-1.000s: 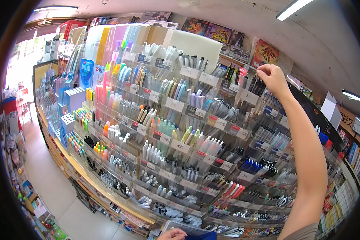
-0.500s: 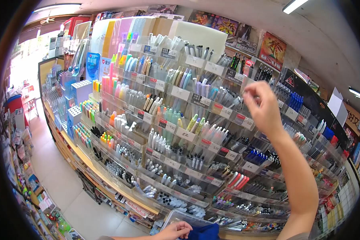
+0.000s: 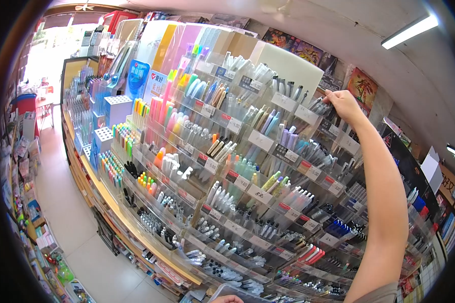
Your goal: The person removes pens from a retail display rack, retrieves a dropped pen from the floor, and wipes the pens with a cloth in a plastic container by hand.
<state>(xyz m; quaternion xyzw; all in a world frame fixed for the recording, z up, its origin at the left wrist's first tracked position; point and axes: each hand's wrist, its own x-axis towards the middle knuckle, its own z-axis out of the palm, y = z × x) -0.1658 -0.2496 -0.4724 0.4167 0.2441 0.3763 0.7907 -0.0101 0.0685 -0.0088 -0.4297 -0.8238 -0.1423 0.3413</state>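
Observation:
My right hand (image 3: 345, 107) reaches up to the top row of a clear tiered pen rack (image 3: 260, 140). Its thumb and fingertips are pinched at the upper ends of dark and grey pens (image 3: 318, 106) in a top compartment; the fingers partly cover which pen they grip. Low at the bottom edge, only the top of my left hand (image 3: 227, 299) shows, beside the rim of a clear plastic box (image 3: 226, 289). The left fingers are mostly cut off by the frame. White price labels (image 3: 305, 115) run along the rack's front below my right hand.
Highlighters and coloured markers (image 3: 122, 136) fill the rack's left end. White pen holders with holes (image 3: 118, 107) stand beyond them. A wooden ledge (image 3: 131, 230) runs along the rack's base, with an aisle floor (image 3: 81, 242) to the left and crowded shelves (image 3: 23, 202) across it.
My right hand has moved up and slightly right, from in front of the rack to the top-row pens. My left hand has dropped mostly out of view. The camera view has shifted.

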